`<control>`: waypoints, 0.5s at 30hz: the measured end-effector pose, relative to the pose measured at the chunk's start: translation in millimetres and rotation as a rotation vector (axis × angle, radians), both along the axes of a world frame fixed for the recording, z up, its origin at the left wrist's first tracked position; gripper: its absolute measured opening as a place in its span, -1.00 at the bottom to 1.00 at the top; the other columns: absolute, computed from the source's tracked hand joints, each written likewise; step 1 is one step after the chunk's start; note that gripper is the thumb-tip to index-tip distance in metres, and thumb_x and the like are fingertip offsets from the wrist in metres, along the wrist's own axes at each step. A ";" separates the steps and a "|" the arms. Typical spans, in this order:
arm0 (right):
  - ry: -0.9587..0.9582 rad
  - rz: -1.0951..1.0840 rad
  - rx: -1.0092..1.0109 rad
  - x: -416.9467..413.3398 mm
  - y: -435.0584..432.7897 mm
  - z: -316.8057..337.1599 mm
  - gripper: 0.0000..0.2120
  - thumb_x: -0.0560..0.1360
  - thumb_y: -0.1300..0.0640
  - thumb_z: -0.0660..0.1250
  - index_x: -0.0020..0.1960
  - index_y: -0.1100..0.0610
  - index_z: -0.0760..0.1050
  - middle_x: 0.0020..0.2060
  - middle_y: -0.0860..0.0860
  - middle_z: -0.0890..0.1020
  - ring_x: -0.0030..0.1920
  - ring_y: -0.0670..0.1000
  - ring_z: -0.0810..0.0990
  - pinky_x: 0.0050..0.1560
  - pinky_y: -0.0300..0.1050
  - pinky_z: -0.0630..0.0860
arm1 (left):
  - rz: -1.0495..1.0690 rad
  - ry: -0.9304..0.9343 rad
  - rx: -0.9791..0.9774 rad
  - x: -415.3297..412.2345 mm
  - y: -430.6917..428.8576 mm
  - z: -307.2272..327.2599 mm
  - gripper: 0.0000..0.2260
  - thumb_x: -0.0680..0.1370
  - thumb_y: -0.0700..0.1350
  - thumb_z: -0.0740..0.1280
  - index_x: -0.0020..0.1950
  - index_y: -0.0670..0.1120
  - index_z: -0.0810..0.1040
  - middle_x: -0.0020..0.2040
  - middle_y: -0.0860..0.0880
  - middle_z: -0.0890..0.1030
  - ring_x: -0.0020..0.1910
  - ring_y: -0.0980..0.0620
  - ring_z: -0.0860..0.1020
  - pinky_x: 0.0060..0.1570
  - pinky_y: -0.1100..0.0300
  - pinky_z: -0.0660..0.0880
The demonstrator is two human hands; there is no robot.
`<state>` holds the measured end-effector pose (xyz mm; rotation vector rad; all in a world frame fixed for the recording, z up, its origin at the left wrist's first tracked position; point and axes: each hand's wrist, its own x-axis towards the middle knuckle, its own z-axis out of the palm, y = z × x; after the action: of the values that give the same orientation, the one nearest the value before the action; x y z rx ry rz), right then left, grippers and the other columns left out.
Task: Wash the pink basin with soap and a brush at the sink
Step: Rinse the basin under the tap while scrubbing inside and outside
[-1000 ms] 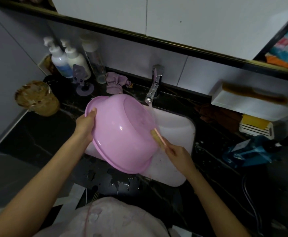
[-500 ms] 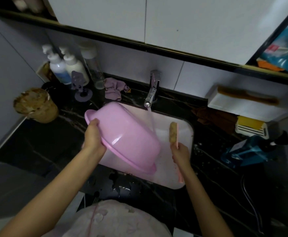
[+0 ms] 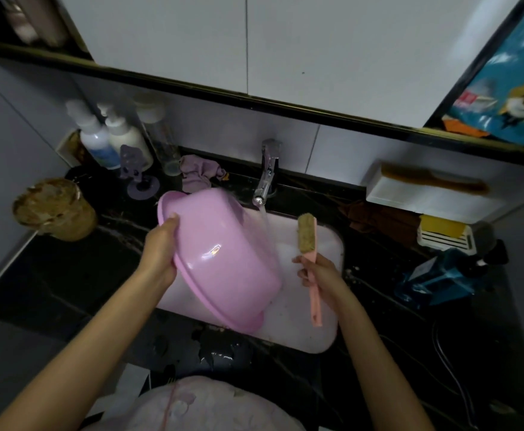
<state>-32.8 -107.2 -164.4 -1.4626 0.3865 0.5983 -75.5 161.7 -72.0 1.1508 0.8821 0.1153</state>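
Right now the pink basin (image 3: 223,259) hangs tilted over the sink (image 3: 316,334), underside facing up and its lower rim close above the sink's near edge. The left hand (image 3: 161,253) has its grip clamped on the upper rim, thumb on the outer wall, other fingers hidden under the lip. The right hand (image 3: 320,275) has its grip wrapped round the pink handle of the brush (image 3: 306,236), bristle head upright, apart from the basin. Water from the tap (image 3: 265,178) runs down at the basin's right edge (whether it strikes the plastic or just passes beside it, can't tell).

The step looks like scrubbing the outside wall & base. To do it well:

- Bring the bristles flat onto the wall near the stream, not edge-on.
- Use short overlapping strokes, base first, then down to the rim.
- Turn the basin w/ the left hand bit by bit so every part gets covered.
- Hold the low rim inside the sink, since the surface (image 3: 217,353) in front is wet already.

Wet plastic held by one rim will prob. slip, so press lightly.
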 end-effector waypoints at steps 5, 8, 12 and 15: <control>-0.014 0.142 0.109 34.9 40.2 -11.6 -0.79 0.55 0.38 0.16 0.07 0.19 0.51 -0.09 0.02 0.62 -0.28 -0.04 0.52 -0.28 -0.23 0.47 | -0.015 0.109 -0.030 -8.7 31.0 -5.1 -0.56 0.59 0.04 0.23 0.33 -0.23 0.41 0.13 -0.12 0.56 0.00 -0.02 0.55 0.02 0.09 0.45; -0.067 0.183 -0.057 47.8 63.4 -15.5 -0.76 0.50 0.34 0.25 0.15 0.28 0.53 -0.17 0.05 0.61 -0.32 -0.04 0.50 -0.39 -0.28 0.43 | 0.019 0.193 -0.038 -16.2 45.2 -8.2 -0.55 0.57 0.05 0.26 0.34 -0.21 0.39 0.24 -0.16 0.52 0.16 -0.11 0.50 0.20 -0.02 0.42; -0.405 0.383 -0.372 56.2 96.5 -15.2 -0.62 0.56 0.09 0.22 0.37 -0.02 0.41 0.24 0.00 0.50 0.11 0.05 0.54 0.02 -0.14 0.50 | 0.018 0.211 -0.031 -15.6 39.7 -8.5 -0.57 0.59 0.00 0.24 0.36 -0.24 0.37 0.26 -0.19 0.51 0.15 -0.13 0.50 0.20 -0.02 0.42; -0.605 0.429 -0.427 56.3 123.5 -6.9 -0.52 0.54 0.04 0.21 0.45 -0.05 0.30 0.31 0.03 0.45 0.20 0.07 0.51 0.12 -0.07 0.48 | -0.010 0.178 -0.001 -6.9 24.8 -11.3 -0.60 0.62 -0.04 0.19 0.35 -0.28 0.36 0.14 -0.18 0.51 -0.07 -0.05 0.52 0.08 0.06 0.42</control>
<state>23.5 16.3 -171.3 -2.0713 -0.3039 0.3861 -82.4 186.5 -83.4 1.1770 1.0335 0.0043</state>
